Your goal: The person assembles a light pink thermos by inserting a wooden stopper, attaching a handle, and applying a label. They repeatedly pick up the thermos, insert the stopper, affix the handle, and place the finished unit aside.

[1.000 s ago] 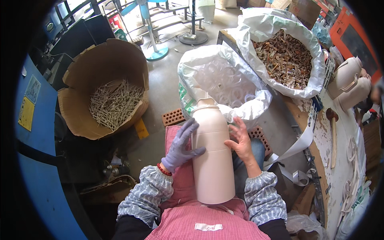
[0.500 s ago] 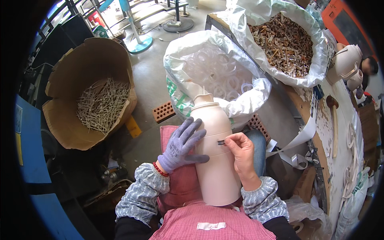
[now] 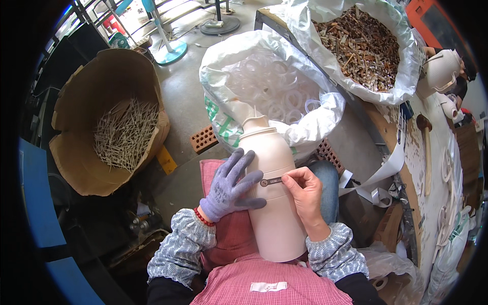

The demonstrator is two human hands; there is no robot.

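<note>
A pale pink vacuum flask body (image 3: 277,223) with a spouted neck lies along my lap, its neck pointing away from me. My left hand (image 3: 227,187), in a purple-grey knitted glove, rests on its left side with the fingers spread. A narrow dark strip sticker (image 3: 270,181) lies across the middle of the body, between two ring lines. Bare thumb and forefinger of my right hand (image 3: 306,193) pinch its right end against the surface. The part of the sticker under those fingertips is hidden.
Beyond the flask stands a white sack (image 3: 218,63) of clear plastic rings. A cardboard box (image 3: 76,175) of thin sticks is at the left. Another sack (image 3: 409,56), holding brown scraps, stands far right. A hammer (image 3: 426,152) lies on the worn bench (image 3: 412,175).
The sticker, mostly hidden at my right fingertips before, now stretches leftward across the flask. My right hand has barely shifted, and my left hand keeps its place. The view has tilted slightly.
</note>
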